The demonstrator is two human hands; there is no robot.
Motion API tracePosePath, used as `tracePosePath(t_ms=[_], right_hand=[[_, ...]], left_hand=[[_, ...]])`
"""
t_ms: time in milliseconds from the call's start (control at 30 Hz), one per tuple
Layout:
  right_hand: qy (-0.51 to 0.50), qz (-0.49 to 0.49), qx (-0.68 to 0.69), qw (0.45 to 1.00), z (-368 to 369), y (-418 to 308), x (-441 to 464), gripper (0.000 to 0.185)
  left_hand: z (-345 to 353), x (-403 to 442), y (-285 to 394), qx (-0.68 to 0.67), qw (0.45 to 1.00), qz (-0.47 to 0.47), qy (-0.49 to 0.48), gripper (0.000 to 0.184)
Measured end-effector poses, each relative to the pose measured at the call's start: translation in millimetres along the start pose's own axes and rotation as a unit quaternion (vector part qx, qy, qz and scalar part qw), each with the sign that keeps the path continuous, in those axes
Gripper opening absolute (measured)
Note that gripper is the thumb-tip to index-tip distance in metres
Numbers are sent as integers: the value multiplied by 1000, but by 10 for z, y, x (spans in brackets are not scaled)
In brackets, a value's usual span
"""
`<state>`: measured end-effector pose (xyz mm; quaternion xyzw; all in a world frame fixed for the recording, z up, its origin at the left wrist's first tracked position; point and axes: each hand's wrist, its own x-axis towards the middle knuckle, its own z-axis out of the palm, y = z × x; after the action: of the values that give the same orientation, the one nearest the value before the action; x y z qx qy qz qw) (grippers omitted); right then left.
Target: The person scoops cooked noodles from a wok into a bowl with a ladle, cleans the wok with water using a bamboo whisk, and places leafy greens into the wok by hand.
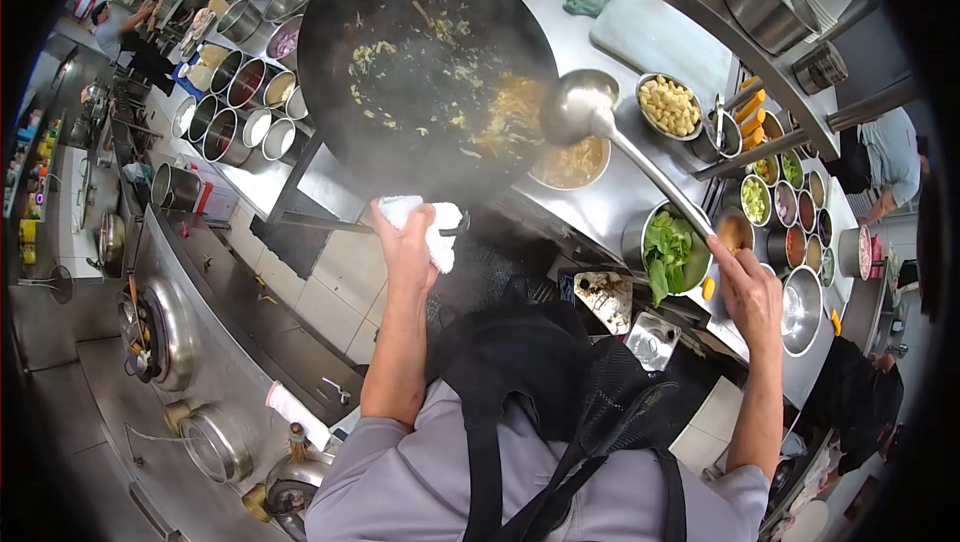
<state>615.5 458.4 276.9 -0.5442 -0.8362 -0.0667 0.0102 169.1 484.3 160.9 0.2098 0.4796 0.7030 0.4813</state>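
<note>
My left hand (402,250) is closed around a folded white cloth (442,234) at the near edge of a large dark wok (335,62); the wok's handle is mostly hidden by the cloth. The wok is tilted, steam rises from it, and bits of pale yellow food cling inside. Gripped in my right hand (750,294) is the long handle of a steel ladle (645,162). Its bowl is at the wok's right rim, beside brownish shredded food (512,114). Similar food fills a metal bowl (605,164) below that rim.
Right of me are a bowl of leafy greens (672,247), a bowl of pale chunks (668,107) and several ingredient containers. A white cutting board (665,37) lies behind. Metal pots (250,82) crowd the left counter. Other people (885,167) stand at the far sides.
</note>
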Motion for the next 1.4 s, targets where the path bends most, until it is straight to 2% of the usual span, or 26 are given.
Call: tracePosePath(t_ms=[100,233,400,467,533,700,767,833,900,1067,1133,1200,1367,1400], right_hand=[[39,12,176,984,172,-199,462,61],[62,-30,312,947,493,-464,1440,57],[151,-102,365,913,923,-664,2141,56],[148,-109,366,912,895,-578,2070,59],[32,-67,292,953,698,-435,1794,62],[2,-72,183,981,451,-17,1001,63],[-57,-12,85,995,311,54,716,64],[-36,-11,82,996,240,116,505,63],[-3,-17,76,997,169,154,333,61],[-19,2,56,998,-151,177,48,65],[-3,7,46,999,-245,213,-23,65],[-2,17,44,999,-260,216,-36,64],[52,14,161,985,9,-110,406,58],[51,19,188,981,171,-211,547,55]], left_hand=[[-12,-38,-5,-1,1000,-2,-4,39],[48,-157,49,2,1000,-12,21,39],[55,-241,105,11,1000,-16,0,30],[39,-233,94,2,1000,-22,0,30],[7,-190,95,-1,1000,-14,16,39],[-27,-86,123,-16,1000,-14,17,39],[-37,-61,113,-19,999,-13,21,39],[-50,-32,91,-11,1000,4,21,26],[-72,-26,79,-10,1000,-3,20,25],[-87,-42,111,1,1000,3,22,25],[-127,-49,121,-4,1000,-15,7,41],[-144,-51,124,5,1000,-20,8,41],[-60,-124,147,0,1000,-10,3,42],[-28,-155,165,4,1000,-10,12,33]])
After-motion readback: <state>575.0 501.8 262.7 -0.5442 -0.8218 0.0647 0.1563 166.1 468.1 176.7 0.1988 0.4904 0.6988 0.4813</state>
